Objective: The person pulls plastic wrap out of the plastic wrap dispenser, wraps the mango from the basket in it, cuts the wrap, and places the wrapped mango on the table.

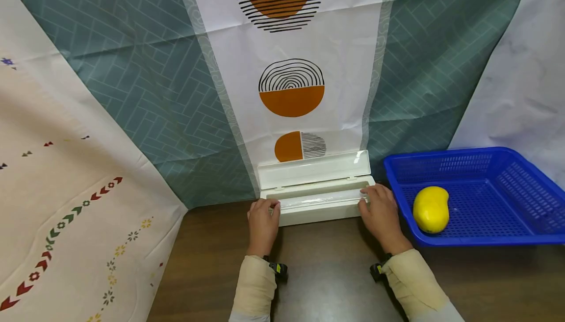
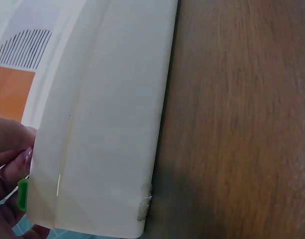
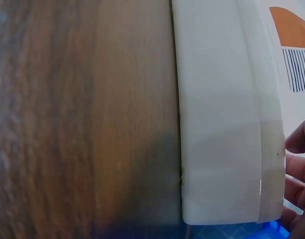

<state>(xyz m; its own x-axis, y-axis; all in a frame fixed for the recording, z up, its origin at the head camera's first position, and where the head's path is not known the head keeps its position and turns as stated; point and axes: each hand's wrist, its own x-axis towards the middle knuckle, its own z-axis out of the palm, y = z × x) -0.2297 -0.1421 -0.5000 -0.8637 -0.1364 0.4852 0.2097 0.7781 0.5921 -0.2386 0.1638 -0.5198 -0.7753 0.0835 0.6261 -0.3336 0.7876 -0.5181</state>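
A long white cling film dispenser (image 1: pixel 324 215) stands on the table against the hanging cloth, its lid (image 1: pixel 315 171) raised. The shiny roll of cling film (image 1: pixel 324 199) lies lengthwise along the dispenser's opening. My left hand (image 1: pixel 264 221) grips the roll's left end with curled fingers. At the other end, my right hand (image 1: pixel 381 214) holds the roll between thumb and fingers. Both wrist views show the dispenser's front wall (image 2: pixel 117 119), which hides most of the fingers. A small green piece (image 2: pixel 23 195) shows beside the left fingers.
A blue plastic basket (image 1: pixel 490 241) stands right of the dispenser, close by my right hand. A yellow mango (image 1: pixel 431 210) lies in it. Behind hangs a patterned cloth (image 1: pixel 291 125); a pale printed cloth (image 1: pixel 88 174) borders the brown wooden table (image 1: pixel 324 273) on the left.
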